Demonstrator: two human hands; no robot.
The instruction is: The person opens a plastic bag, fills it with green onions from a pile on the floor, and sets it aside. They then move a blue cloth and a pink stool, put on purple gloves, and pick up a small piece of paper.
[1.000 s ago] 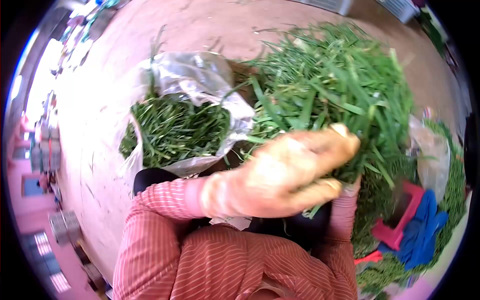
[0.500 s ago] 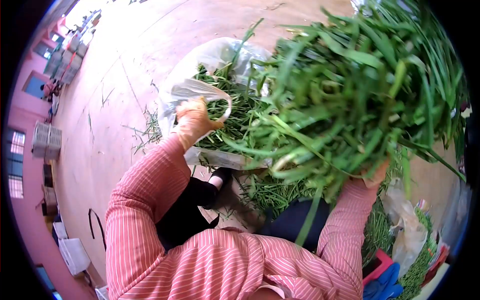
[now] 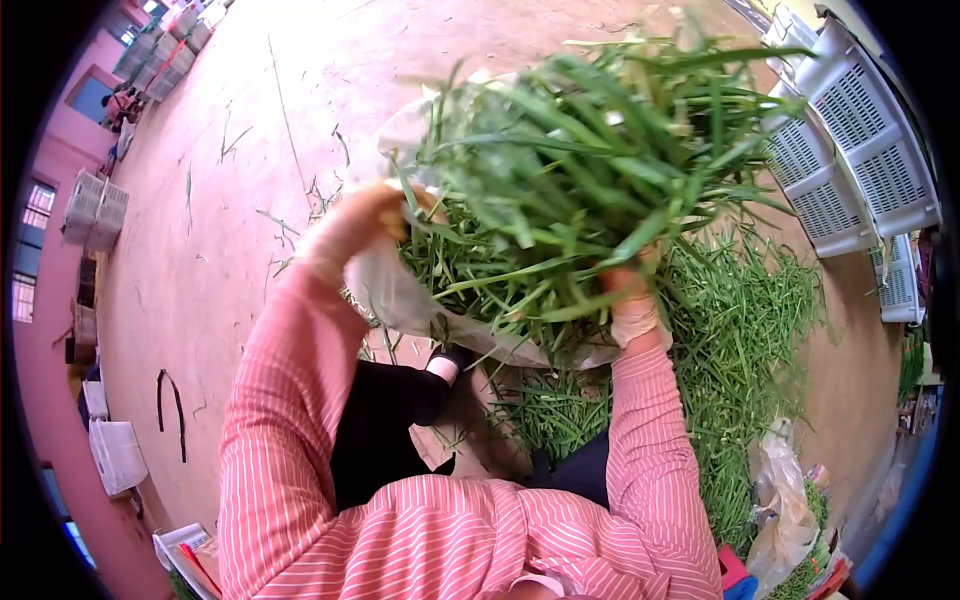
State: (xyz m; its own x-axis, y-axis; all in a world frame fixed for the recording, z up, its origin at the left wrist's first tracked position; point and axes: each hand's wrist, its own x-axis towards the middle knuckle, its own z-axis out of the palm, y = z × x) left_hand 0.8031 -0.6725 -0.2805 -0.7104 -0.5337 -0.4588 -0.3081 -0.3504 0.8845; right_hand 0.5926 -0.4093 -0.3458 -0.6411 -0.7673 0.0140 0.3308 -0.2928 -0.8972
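Observation:
A big, loose bundle of long green leafy stalks [image 3: 590,150] hangs over an open clear plastic bag [image 3: 385,290], blurred by motion. From below, my right hand [image 3: 632,295] grips the bundle, its fingers partly buried in the leaves. My left hand [image 3: 375,215] is at the bag's left rim with its fingers bent inward, smeared by motion; whether it holds the plastic cannot be made out. Inside the bag lie cut green stalks [image 3: 465,275], partly covered by the bundle.
A wide heap of green stalks [image 3: 745,310] covers the floor at the right. Stacked white crates [image 3: 860,130] stand at the upper right. A crumpled plastic bag [image 3: 785,505] lies lower right. Grey crates [image 3: 95,210] are at the far left, and a black strap [image 3: 172,410] lies on the floor.
My right hand has moved left with the bundle, which is now over the bag. My left hand has shifted slightly and blurred. The view has turned, showing the white crates and more of the heap.

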